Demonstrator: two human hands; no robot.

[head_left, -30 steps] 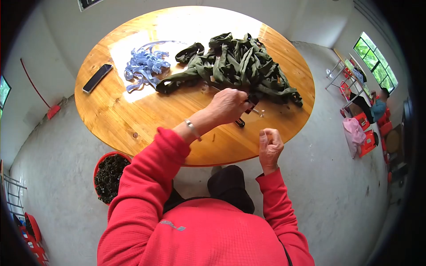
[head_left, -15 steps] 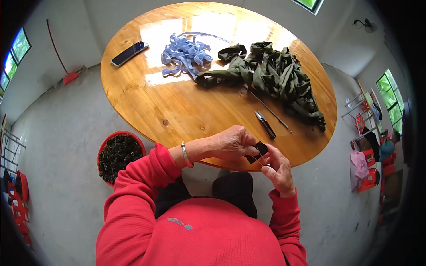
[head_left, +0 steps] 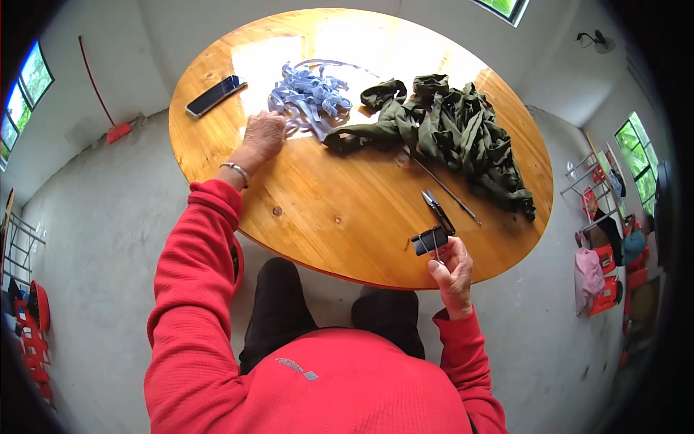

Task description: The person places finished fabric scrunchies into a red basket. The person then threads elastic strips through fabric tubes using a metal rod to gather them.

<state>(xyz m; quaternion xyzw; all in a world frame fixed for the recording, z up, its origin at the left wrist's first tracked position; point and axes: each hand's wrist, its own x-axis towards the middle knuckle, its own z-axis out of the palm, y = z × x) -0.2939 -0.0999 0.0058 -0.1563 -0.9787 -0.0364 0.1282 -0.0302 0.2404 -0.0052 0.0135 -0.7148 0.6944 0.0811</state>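
My left hand reaches across the table to the near-left edge of a tangled pile of light blue ribbon. Its fingers are curled together over a loose ribbon end, and the fingertips are partly hidden. Close to the table's front edge, my right hand pinches a small black piece with thin metal wires; its exact kind is unclear. Just beyond it lie black-handled thread snips, blades pointing away. A thin metal rod rests beside them. Dark green crumpled fabric covers the table's right side.
A smartphone lies left of the ribbon on the round wooden table. Below its left edge, a red pot is mostly covered by my sleeve. A red long-handled dustpan leans at the left wall.
My left hand has left the black piece and moved far to the left, onto the ribbon. My right hand keeps the black piece, now turned differently. The view has shifted slightly.
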